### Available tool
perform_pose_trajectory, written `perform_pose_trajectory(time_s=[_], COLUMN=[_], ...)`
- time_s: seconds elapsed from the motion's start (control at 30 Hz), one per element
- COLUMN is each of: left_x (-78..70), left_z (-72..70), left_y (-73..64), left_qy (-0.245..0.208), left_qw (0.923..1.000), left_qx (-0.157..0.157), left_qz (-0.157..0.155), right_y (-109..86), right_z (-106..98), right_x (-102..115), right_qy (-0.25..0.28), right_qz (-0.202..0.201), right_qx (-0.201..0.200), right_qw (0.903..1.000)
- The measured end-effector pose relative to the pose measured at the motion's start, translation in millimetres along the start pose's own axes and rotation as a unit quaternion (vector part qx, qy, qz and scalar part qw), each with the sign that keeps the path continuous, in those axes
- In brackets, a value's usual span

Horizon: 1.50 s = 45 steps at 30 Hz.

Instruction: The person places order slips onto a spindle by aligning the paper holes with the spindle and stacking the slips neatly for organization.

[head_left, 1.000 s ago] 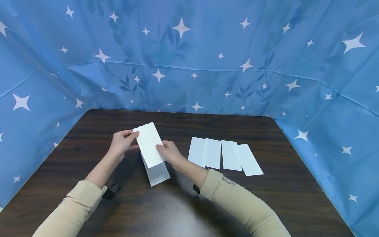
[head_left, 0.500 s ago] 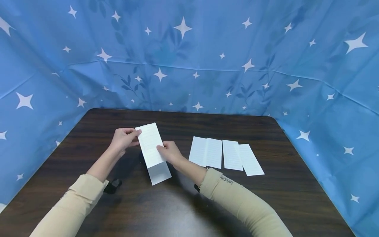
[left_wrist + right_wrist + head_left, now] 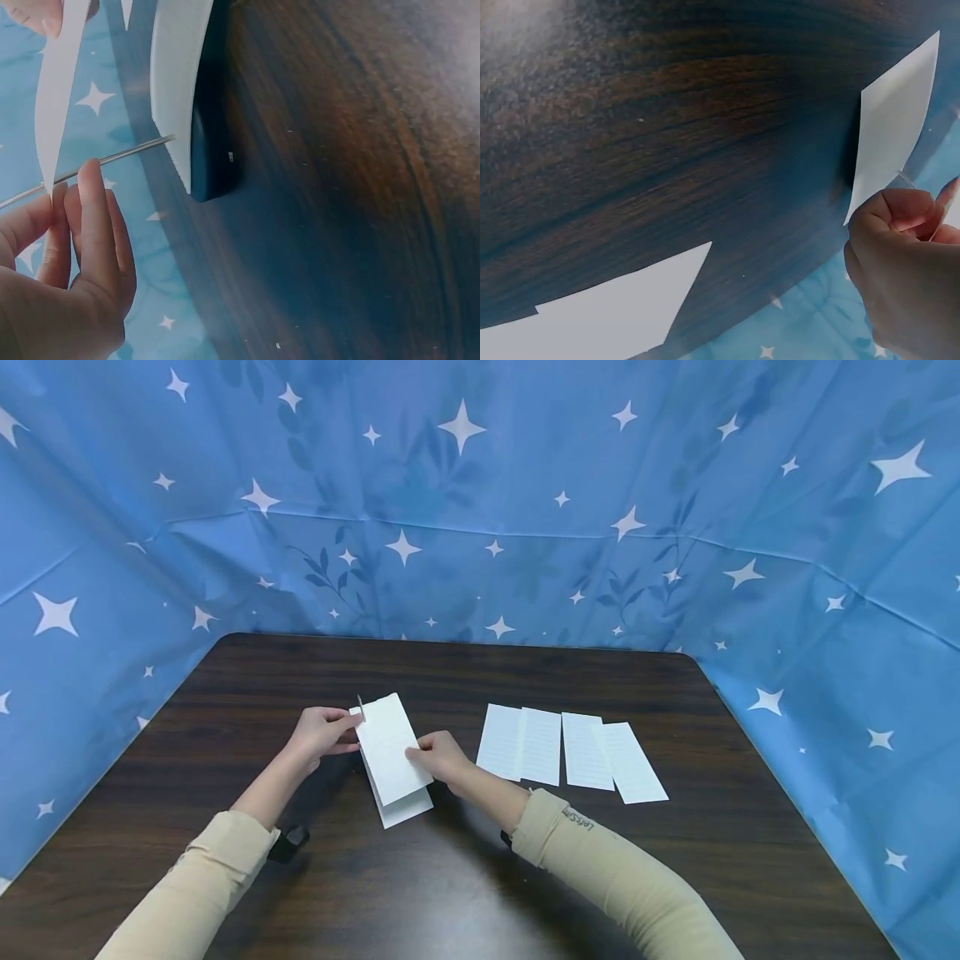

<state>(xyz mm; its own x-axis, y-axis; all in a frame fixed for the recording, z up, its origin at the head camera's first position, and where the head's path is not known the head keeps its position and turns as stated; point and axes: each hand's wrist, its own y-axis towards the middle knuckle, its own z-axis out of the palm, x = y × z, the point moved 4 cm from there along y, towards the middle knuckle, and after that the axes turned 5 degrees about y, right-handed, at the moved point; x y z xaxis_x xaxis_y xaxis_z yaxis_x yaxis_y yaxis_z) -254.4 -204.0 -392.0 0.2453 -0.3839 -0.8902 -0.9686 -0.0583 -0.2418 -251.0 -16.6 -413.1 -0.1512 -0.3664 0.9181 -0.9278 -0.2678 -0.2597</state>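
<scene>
A white slip of paper is held between my two hands. My left hand pinches its upper left part; my right hand pinches its right edge. A thin metal spike runs through the held slip beside my left fingers, and its tip shows above the paper in the head view. Lower down, the same spike passes into another white slip, which lies over a black base. The two slips are apart, the held one above. Its own sheet hides most of the spike in the head view.
Several white printed slips lie overlapping in a row on the dark wooden table, right of my right hand. A blue star-patterned cloth hangs behind the table's far edge.
Both hands have lowered the held slip towards the slip beneath. The spike's tip, out of sight before, now sticks up past the held slip near my left fingers.
</scene>
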Motion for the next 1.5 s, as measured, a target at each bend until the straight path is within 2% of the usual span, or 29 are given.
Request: perform_pose_trajectory(time_s=[0.27,0.53,0.8,1.0,1.27,1.37,1.5], left_x=[5.7,12.4,17.4,21.0,28.9,29.7,29.8], left_z=[-1.5,-2.5,-2.6,0.3,5.9,7.8,11.0], left_y=[4.2,12.2,17.1,17.9,23.7,25.0,25.7], left_qy=[0.008,0.058,0.084,0.112,0.174,0.191,0.189], left_qw=[0.9999,0.9982,0.9963,0.9937,0.9844,0.9813,0.9813], left_qx=[-0.007,-0.012,-0.015,-0.004,0.011,0.019,0.035], left_qz=[-0.007,-0.011,-0.01,0.004,0.021,0.019,0.011], right_y=[-2.0,1.8,1.4,1.3,7.2,8.0,8.9], right_z=[-2,-4,-4,-4,-5,-4,-3], right_x=[-10,-16,-21,-22,-24,-23,-20], right_qy=[0.039,0.005,0.004,-0.041,-0.11,-0.149,-0.209], right_qz=[-0.006,-0.003,0.012,0.003,-0.023,-0.041,-0.063], right_qx=[-0.023,-0.03,-0.03,-0.019,0.002,0.013,0.021], right_qw=[0.9989,0.9995,0.9995,0.999,0.9936,0.9879,0.9757])
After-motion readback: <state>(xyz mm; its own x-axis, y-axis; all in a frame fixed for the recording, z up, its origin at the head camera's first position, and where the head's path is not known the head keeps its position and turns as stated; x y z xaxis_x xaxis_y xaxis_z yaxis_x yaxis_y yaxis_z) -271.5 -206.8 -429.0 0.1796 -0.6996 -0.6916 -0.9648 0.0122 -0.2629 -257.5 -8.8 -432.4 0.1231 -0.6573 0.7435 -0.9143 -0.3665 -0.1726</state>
